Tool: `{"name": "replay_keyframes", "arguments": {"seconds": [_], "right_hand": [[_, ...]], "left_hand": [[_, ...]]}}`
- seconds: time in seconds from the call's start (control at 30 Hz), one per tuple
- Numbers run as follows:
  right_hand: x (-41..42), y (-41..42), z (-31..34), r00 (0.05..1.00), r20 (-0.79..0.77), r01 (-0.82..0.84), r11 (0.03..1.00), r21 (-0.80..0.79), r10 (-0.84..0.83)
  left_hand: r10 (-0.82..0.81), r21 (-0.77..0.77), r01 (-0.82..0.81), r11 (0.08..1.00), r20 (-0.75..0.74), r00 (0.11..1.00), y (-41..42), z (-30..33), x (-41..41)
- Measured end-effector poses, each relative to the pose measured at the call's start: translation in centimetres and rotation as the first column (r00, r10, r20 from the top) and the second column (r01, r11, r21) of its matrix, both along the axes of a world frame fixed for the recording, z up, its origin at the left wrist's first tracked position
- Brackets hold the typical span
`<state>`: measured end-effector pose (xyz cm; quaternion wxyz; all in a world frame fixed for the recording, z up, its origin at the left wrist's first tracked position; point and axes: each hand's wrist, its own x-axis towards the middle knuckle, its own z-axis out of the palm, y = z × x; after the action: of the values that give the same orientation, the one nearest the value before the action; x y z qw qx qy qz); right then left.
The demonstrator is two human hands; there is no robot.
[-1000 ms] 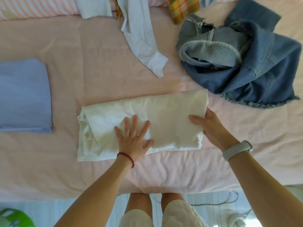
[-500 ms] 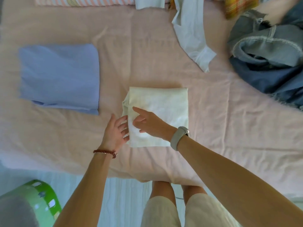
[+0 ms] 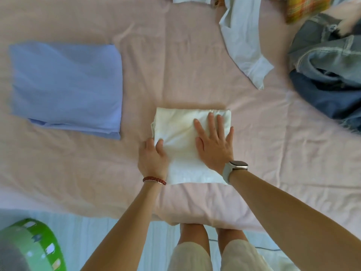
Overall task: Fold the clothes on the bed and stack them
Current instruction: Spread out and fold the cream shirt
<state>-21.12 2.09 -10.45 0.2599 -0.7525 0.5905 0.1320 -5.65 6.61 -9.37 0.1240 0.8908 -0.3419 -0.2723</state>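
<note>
Below the near edge of the bed (image 3: pixel 175 55) runs a pale, bluish-white plank floor (image 3: pixel 93 227). At the near left on that floor stands a round bright green container (image 3: pixel 33 237) with small white patches around its side; a blurred grey shape (image 3: pixel 9 259) fills the corner just beside it, too soft to identify. A thin dark cable (image 3: pixel 267 248) lies on the floor at the near right. Cream shorts (image 3: pixel 189 257) show at the bottom centre, bare legs above them. A red bead bracelet (image 3: pixel 154 180) circles the left wrist, a pale watch (image 3: pixel 237 166) the right
</note>
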Motion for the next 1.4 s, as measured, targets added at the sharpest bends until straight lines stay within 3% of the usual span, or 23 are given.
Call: {"name": "replay_keyframes", "arguments": {"seconds": [0.1,0.2,0.27,0.33,0.4,0.43,0.67,0.8,0.93,1.07,1.27,1.33,1.4], "right_hand": [[0.3,-0.2,-0.8,0.999,0.039,0.018,1.000,-0.006,-0.018],[-1.0,-0.1,0.4,0.919,0.331,0.260,0.960,-0.106,-0.212],[-2.4,0.4,0.7,0.765,0.461,0.532,0.844,-0.060,-0.449],[-3.2,0.9,1.1,0.489,0.451,0.718,0.638,0.279,-0.746],[-3.5,1.0,1.3,0.236,0.418,0.724,0.446,0.526,-0.877],[-3.7,0.9,1.4,0.196,0.412,0.704,0.420,0.573,-0.890],[-4.4,0.6,3.6,0.286,0.486,0.559,0.555,0.616,-0.826],[-2.6,1.6,6.3,0.279,0.550,0.503,0.608,0.615,-0.787],[4.0,0.5,9.2,0.295,0.645,0.407,0.704,0.582,-0.705],[13.8,-2.2,10.4,0.248,0.726,0.352,0.758,0.549,-0.642],[25.6,-6.7,8.7,0.213,0.763,0.392,0.769,0.506,-0.611],[27.6,-7.4,6.9,0.290,0.728,0.400,0.770,0.497,-0.621],[28.6,-7.2,5.1,0.506,0.639,0.405,0.814,0.416,-0.579]], "left_hand": [[-0.004,0.048,0.007,0.999,-0.067,0.998,-0.1,-1.4,1.9],[0.096,-0.035,-0.111,0.993,-0.289,0.952,-1.1,-1.0,2.8],[0.106,-0.017,-0.124,0.992,-0.410,0.906,-1.4,-0.6,2.8],[0.097,-0.016,-0.120,0.993,-0.491,0.866,-1.5,-0.4,2.7],[0.115,-0.041,-0.169,0.985,-0.572,0.812,-1.9,-0.2,2.3],[0.120,-0.058,-0.192,0.980,-0.596,0.794,-2.1,0.0,2.0],[0.219,-0.152,-0.351,0.924,-0.543,0.811,-0.9,1.4,-0.8],[0.144,-0.275,-0.325,0.905,-0.519,0.842,0.9,4.9,1.4],[0.125,-0.402,-0.294,0.867,-0.397,0.909,0.1,8.7,8.6],[0.133,-0.462,-0.222,0.859,-0.217,0.967,-3.5,10.9,18.4],[0.078,-0.458,-0.190,0.869,-0.251,0.965,-9.1,9.1,30.2],[0.081,-0.383,-0.182,0.906,-0.266,0.961,-10.1,7.0,32.2],[0.091,-0.194,-0.102,0.976,-0.063,0.994,-10.1,4.9,33.2]]}}
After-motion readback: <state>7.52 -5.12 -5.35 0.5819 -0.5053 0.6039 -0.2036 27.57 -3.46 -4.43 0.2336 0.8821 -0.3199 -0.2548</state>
